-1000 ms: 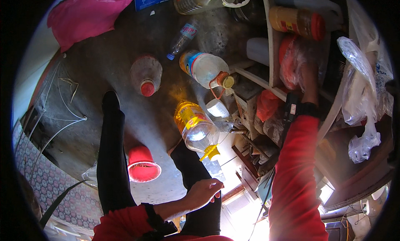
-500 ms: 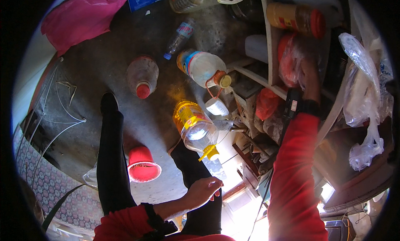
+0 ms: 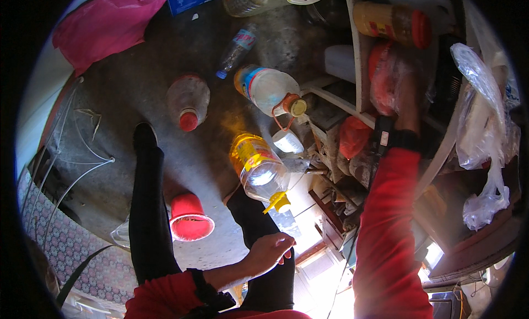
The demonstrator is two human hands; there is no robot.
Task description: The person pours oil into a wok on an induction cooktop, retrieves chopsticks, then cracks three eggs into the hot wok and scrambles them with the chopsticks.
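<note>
My right arm reaches up into the shelf at the right. There my right hand is in shade against a red thing wrapped in a clear plastic bag; its fingers are hidden, so I cannot tell whether it grips the bag. Just above lies a jar with a red lid. My left hand rests by my right knee, its fingers curled in, with nothing seen in them. In front of that knee is a large clear oil bottle with a yellow cap.
A handled jug, a red-capped bottle and a small blue-capped bottle are on the floor. A red bucket stands between my legs. Plastic bags hang at the right. A pink sheet lies far left.
My right hand and forearm have shifted very slightly to the left within the shelf. My left hand has stayed in place.
</note>
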